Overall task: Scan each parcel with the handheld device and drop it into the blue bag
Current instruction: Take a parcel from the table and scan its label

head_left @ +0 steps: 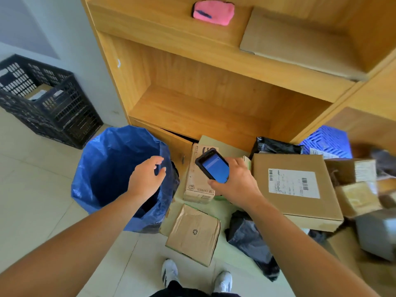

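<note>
Nearest the lens we log the left forearm [75,243] and right forearm [300,243], with white sneakers [169,273] on the pale tile floor [32,200] at the bottom edge.

Handheld scanner [213,168]: black rugged casing, screen lit blue with a lighter band near its top. It is tilted, top end toward the upper left, and held over the SF Express carton [198,187].

Blue bag [107,168]: glossy crinkled plastic, mouth standing open, on the floor left of the parcels at the foot of the wooden shelf unit [192,99].

Hard to read: the screen text is too small. The label on the large flat carton [295,196] shows barcodes but no legible print. The cartons at far right are blurred. The bag's bottom is dark, contents not discernible.

Right hand [235,185] grips the scanner from its lower right end — thumb against the lower edge, other fingers curled behind the casing and mostly hidden.

Left hand [147,179] hovers over the bag's right rim, fingers loosely bent and slightly apart, holding nothing. We cannot tell whether the fingertips touch the plastic. The scanner sits just right of them, apart.

Between the arms lie a crumpled carton [194,232] with a recycling mark and a black poly mailer [250,239].
</note>
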### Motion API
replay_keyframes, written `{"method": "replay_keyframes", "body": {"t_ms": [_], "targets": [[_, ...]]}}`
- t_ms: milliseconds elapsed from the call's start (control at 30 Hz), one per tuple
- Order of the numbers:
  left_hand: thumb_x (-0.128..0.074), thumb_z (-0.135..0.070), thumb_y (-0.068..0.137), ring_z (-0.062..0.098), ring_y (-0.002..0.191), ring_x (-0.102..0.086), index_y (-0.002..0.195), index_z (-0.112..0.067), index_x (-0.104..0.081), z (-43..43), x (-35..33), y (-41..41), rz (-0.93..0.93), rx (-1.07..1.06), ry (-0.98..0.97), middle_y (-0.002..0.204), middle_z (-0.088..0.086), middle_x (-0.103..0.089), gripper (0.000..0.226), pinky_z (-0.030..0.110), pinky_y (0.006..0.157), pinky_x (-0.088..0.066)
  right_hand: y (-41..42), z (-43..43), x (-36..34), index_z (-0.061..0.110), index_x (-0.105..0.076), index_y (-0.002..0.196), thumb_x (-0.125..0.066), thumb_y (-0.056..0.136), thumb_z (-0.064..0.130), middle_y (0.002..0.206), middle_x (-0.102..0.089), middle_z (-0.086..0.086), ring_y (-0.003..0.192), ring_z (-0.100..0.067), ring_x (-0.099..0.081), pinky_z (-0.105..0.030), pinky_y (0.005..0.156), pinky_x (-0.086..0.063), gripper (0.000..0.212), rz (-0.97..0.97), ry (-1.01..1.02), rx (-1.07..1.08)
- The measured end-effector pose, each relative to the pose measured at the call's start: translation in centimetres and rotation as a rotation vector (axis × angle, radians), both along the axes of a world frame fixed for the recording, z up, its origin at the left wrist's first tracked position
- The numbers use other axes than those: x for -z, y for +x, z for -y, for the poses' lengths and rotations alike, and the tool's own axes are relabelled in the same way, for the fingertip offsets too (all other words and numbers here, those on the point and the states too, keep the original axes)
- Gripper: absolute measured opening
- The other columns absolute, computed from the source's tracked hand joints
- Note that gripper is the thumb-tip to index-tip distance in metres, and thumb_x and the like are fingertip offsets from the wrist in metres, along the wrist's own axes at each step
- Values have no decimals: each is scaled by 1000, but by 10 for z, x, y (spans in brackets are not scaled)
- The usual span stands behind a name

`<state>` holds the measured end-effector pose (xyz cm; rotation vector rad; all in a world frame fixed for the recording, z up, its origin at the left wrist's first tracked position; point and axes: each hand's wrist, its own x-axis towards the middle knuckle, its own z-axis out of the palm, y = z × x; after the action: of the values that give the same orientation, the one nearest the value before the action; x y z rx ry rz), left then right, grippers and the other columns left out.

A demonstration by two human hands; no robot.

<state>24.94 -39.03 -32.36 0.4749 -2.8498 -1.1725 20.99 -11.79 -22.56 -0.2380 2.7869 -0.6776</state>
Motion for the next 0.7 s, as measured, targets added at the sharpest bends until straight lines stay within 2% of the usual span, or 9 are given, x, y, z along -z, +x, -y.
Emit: {"method": "replay_keyframes", "body": {"t_ms": [67,167,267,367,433,500,600,700], "targets": [[-65,-31,99,16,119,-64,134,-22,-62,-27,-14,-11,-30,70,-21,129,-8,-68,36,37,93,-54,-1,-25,-8,28,-46,130,-71,73,61,112,-41,7,98,-17,-54,-36,78,-52,70,-23,5,47],[-66,-35,97,21,123,-61,138,-24,-59,-68,-30,-29,-51,157,-80,134,-5,-66,43,43,93,-55,-2,-64,-18,25,-44,135,-70,73,59,116,-41,5,103,-19,-53,-43,85,-54,75,-29,12,111],[-66,-44,95,27,128,-55,144,-28,-50,-113,-35,-44,16,212,-169,139,-2,-59,54,48,92,-55,-1,-106,-23,24,-43,138,-71,74,60,120,-41,4,109,-21,-53,-45,87,-54,79,-41,22,163],[-62,-59,91,36,138,-40,150,-32,-36,-152,-21,-49,153,284,-338,152,4,-42,70,55,100,-50,3,-144,-23,24,-45,137,-72,74,60,120,-43,5,107,-21,-54,-45,89,-54,78,-52,37,220],[-62,-69,86,40,142,-32,148,-36,-29,-168,-6,-50,214,307,-473,156,7,-29,78,65,103,-45,7,-163,-21,26,-45,137,-71,73,60,118,-43,6,106,-19,-53,-44,90,-54,77,-41,22,245],[-65,-74,81,42,147,-21,150,-39,-19,-175,7,-50,263,299,-511,160,7,-13,90,76,102,-38,12,-178,-18,28,-43,138,-70,74,61,118,-42,8,104,-17,-53,-43,89,-55,77,-23,31,250],[-71,-73,76,49,148,-14,155,-42,-4,-181,23,-49,302,254,-502,165,5,1,108,82,96,-38,18,-195,-11,29,-43,138,-71,74,63,115,-42,9,102,-15,-54,-41,87,-56,78,-20,58,236],[-76,-61,79,54,150,-6,156,-43,-2,-185,32,-49,315,214,-504,166,4,12,108,80,100,-38,20,-207,-5,29,-41,140,-72,75,63,117,-41,8,104,-15,-53,-36,85,-56,80,-10,63,213]]}}
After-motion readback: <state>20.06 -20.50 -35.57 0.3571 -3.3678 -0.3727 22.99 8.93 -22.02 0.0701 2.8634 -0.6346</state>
